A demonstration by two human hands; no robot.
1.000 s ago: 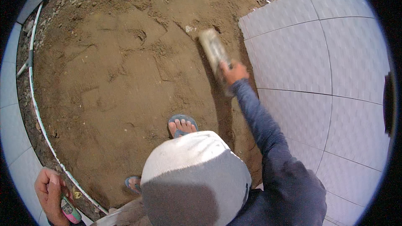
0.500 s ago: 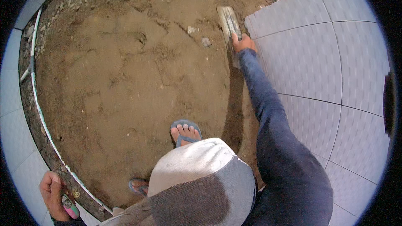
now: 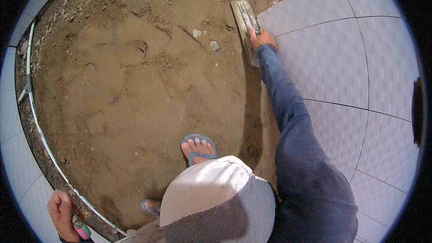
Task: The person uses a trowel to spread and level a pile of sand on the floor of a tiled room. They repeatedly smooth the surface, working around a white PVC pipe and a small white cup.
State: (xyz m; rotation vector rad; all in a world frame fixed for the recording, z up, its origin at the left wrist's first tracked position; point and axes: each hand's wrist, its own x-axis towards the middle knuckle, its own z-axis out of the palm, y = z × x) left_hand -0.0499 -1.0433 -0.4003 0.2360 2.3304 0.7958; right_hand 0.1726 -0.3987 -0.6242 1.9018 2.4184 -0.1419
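Note:
My right hand [image 3: 263,39] is closed round the handle of a long rectangular finishing trowel [image 3: 241,12]. Its narrow blade lies along the right side of the brown sand bed [image 3: 135,90], beside the edge of the grey tiles [image 3: 321,58]. Down at the lower left, my left hand [image 3: 61,211] has its fingers curled in. A small rounded pink and green object [image 3: 81,228] shows against it by the wrist; whether the fingers grip it or anything else is hidden.
A white pipe [image 3: 42,137] curves along the left of the sand, with rubble [image 3: 67,9] around its far end. Small stone chips [image 3: 214,45] lie on the sand. My sandalled foot [image 3: 198,148] stands on it, below my bent knee [image 3: 211,180].
The trowel and my right hand have shifted slightly away along the tile edge. The view has moved a little, and my left hand sits slightly lower and further right.

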